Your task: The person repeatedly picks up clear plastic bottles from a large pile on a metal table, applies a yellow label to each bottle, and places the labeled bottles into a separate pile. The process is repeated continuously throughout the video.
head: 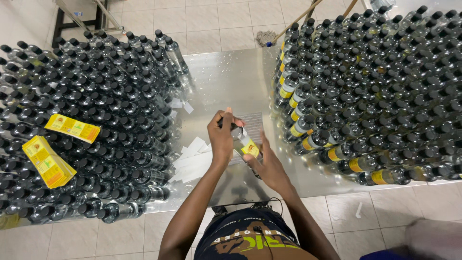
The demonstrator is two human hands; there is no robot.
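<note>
A clear plastic bottle [243, 139] with a black cap and a yellow label lies tilted between both my hands over the shiny metal table [226, 82]. My left hand [222, 137] grips its cap end from above. Around the bottle's lower part, by the yellow label, my right hand [269, 166] is closed. Several white backing strips [192, 159] lie on the table just left of my hands.
Many unlabelled black-capped bottles [96, 120] crowd the left side, with two stacks of yellow labels [72, 127] [48, 161] on top. Many yellow-labelled bottles [375, 91] fill the right side. A mop [266, 37] lies on the tiled floor beyond.
</note>
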